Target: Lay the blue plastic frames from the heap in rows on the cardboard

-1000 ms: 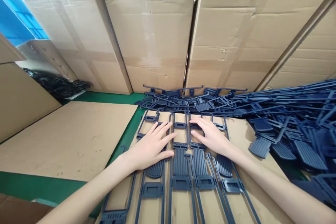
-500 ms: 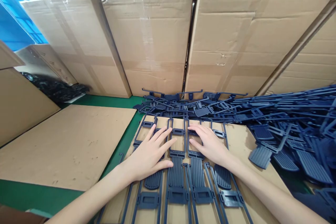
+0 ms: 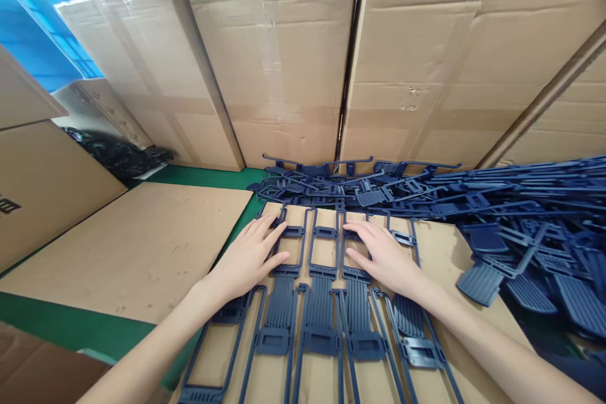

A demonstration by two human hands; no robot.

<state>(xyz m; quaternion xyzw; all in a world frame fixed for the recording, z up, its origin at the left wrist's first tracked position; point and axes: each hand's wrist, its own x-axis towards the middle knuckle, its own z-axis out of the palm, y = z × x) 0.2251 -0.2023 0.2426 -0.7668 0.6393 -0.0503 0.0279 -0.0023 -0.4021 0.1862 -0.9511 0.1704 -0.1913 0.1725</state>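
Observation:
Dark blue plastic frames with ribbed paddle ends point(image 3: 320, 303) lie side by side in rows on a cardboard sheet point(image 3: 440, 252). My left hand point(image 3: 249, 259) rests over the leftmost frames of the far row, fingers stretched forward and thumb apart. It covers part of the frame under it. Over the right part of the same row, my right hand point(image 3: 386, 255) has its fingers extended and its thumb spread from them, touching a frame's crossbar. Neither hand grasps a frame. Between the hands, one frame point(image 3: 326, 232) lies fully visible.
A heap of the same frames point(image 3: 516, 192) spreads along the back and right. Large taped cartons point(image 3: 279, 69) stand behind it. At left, another cardboard sheet point(image 3: 156, 246) lies on the green tabletop point(image 3: 208, 175), near a black plastic bag point(image 3: 118, 154).
My left hand has moved left, off the middle frames and onto the leftmost ones, its fingers closer together. My right hand stays at the same frame. The view has shifted slightly.

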